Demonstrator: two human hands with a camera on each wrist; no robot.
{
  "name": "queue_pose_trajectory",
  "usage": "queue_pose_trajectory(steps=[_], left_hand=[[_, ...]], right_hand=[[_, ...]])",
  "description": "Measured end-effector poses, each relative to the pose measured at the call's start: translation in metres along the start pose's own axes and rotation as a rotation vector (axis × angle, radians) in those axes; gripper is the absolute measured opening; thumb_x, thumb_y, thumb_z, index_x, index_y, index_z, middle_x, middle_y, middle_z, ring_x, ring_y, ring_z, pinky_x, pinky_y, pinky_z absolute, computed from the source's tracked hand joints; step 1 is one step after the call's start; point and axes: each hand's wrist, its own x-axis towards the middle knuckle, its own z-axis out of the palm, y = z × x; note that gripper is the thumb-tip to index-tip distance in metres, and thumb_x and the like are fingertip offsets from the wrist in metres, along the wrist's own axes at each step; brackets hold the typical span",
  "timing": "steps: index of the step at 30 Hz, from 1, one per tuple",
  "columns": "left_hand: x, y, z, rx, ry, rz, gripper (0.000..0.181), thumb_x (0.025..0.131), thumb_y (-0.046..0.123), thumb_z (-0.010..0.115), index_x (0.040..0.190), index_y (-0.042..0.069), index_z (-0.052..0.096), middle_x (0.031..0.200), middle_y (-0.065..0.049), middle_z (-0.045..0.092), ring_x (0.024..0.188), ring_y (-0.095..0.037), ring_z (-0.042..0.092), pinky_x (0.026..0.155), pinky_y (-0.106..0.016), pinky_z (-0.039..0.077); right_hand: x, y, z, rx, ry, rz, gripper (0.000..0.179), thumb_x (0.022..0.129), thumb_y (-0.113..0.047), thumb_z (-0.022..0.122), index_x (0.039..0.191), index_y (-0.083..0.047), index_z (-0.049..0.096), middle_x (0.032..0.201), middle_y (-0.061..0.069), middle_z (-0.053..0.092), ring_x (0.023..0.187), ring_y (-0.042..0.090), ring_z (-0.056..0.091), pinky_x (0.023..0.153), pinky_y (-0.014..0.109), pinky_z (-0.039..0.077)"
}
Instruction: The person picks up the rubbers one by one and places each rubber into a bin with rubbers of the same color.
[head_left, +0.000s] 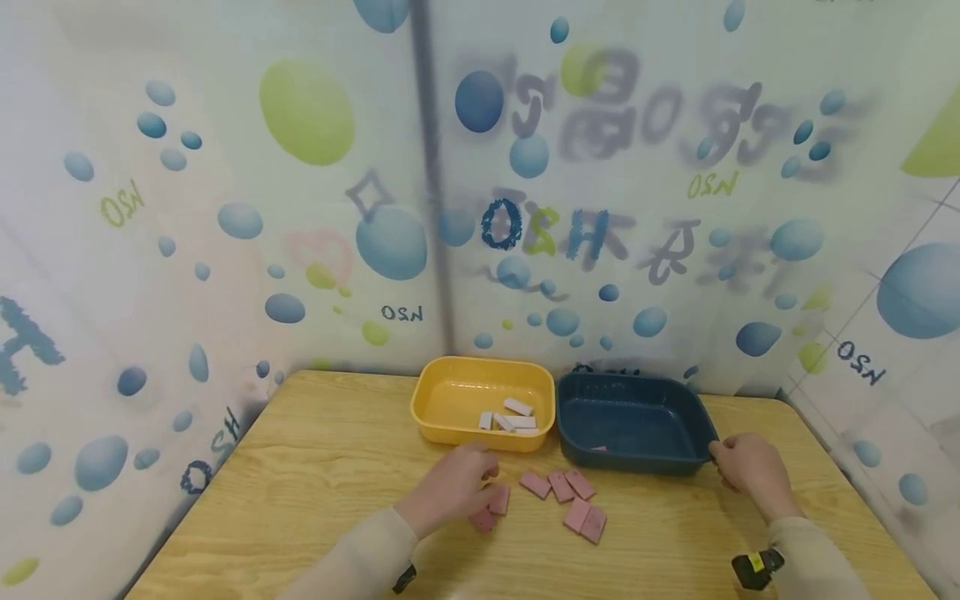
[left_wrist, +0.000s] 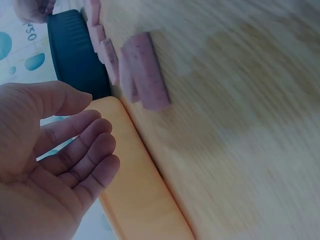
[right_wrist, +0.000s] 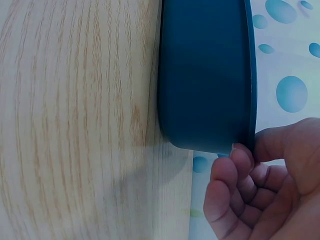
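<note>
My left hand [head_left: 450, 490] hovers beside two pink rectangular tiles [head_left: 500, 500], its fingers loosely bent. In the left wrist view nothing lies between its thumb and fingers, and the yellow bin [left_wrist: 145, 200] is behind them. With thumb and fingers, my right hand [head_left: 753, 473] pinches the right front corner rim of the dark blue bin [head_left: 637, 460]. The right wrist view shows this pinch on the rim from close up. Several more pink tiles [head_left: 536, 484] lie flat on the table in front of the bins, some overlapping.
Several white tiles [head_left: 518, 407] lie in the yellow bin, towards its right side. A bit of pink [head_left: 600, 449] shows inside the blue bin. Both bins stand side by side at the back of the wooden table [head_left: 330, 467], before a bubble-patterned curtain [head_left: 360, 333].
</note>
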Motion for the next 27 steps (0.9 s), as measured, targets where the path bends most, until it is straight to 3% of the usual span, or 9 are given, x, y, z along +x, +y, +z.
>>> queue_pose_trajectory(steps=[10, 17, 22, 27], left_hand=[[-0.015, -0.010, 0.000, 0.058, 0.006, 0.048, 0.008, 0.090, 0.015, 0.077, 0.085, 0.009, 0.073, 0.080, 0.004, 0.061, 0.070, -0.004, 0.048, 0.066, -0.022, 0.047], [-0.023, -0.015, 0.001, 0.066, 0.002, 0.094, 0.015, 0.085, 0.018, 0.083, 0.089, 0.007, 0.074, 0.080, 0.004, 0.059, 0.070, -0.002, 0.047, 0.065, -0.020, 0.047], [-0.027, -0.018, 0.003, 0.089, 0.023, 0.137, 0.015, 0.085, 0.016, 0.084, 0.089, 0.005, 0.075, 0.083, -0.001, 0.064, 0.072, -0.005, 0.052, 0.069, -0.022, 0.051], [-0.028, -0.018, 0.002, 0.096, 0.019, 0.155, 0.010, 0.085, 0.011, 0.081, 0.087, 0.005, 0.073, 0.082, -0.002, 0.064, 0.071, -0.003, 0.049, 0.067, -0.021, 0.050]], right_hand=[[0.001, 0.000, 0.000, 0.007, 0.000, 0.007, 0.040, 0.102, -0.021, 0.045, 0.068, -0.006, 0.062, 0.056, -0.001, 0.056, 0.057, 0.019, 0.054, 0.060, 0.033, 0.040], [0.001, 0.000, 0.000, 0.007, 0.008, 0.004, 0.040, 0.100, -0.020, 0.045, 0.065, -0.008, 0.059, 0.055, -0.001, 0.055, 0.056, 0.019, 0.053, 0.059, 0.033, 0.039], [0.001, 0.000, 0.001, 0.008, 0.001, 0.009, 0.039, 0.101, -0.020, 0.045, 0.066, -0.008, 0.059, 0.056, -0.001, 0.056, 0.057, 0.018, 0.053, 0.059, 0.033, 0.039], [0.000, 0.000, 0.001, 0.015, -0.002, 0.020, 0.039, 0.101, -0.021, 0.046, 0.068, -0.008, 0.060, 0.057, -0.001, 0.056, 0.058, 0.019, 0.054, 0.060, 0.033, 0.039]])
